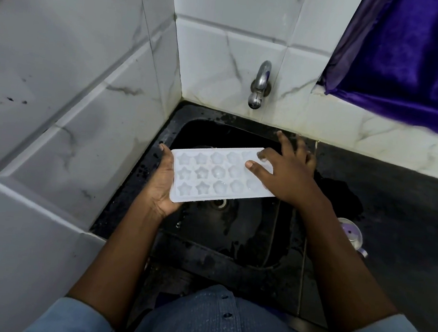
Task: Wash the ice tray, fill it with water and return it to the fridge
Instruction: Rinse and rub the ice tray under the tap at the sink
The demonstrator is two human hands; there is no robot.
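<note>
You are holding a white translucent plastic ice tray (pixel 211 176) level above a black, wet sink basin (pixel 254 231), with the round metal drain (pixel 219 202) just showing under its near edge. The ice tray has three rows of small moulded pockets: star shapes towards your left, rounded flower-like shapes towards your right. Whether any water lies in the pockets cannot be told.

On the dark stone tabletop (pixel 398 198) to the right of the sink, beside your right forearm, sits a small round container with a pale purple-and-white top (pixel 350 231). Its marking is too blurred to read.

Your left hand (pixel 162 184) cups the tray's left short end. The palm faces the edge and the grip wraps round it, though the fingers beneath are hidden. Your right hand (pixel 284 172) lies flat on top of the tray's right end, thumb pointing left across the pockets, fingers spread loosely and reaching past the far edge; it grasps nothing.

A chrome tap (pixel 260 86) juts from the white marbled wall tiles (pixel 60 68) directly beyond the sink. A purple velvet curtain (pixel 418 57) hangs at the upper right. Both forearms are bare, with blue sleeves rolled up.
</note>
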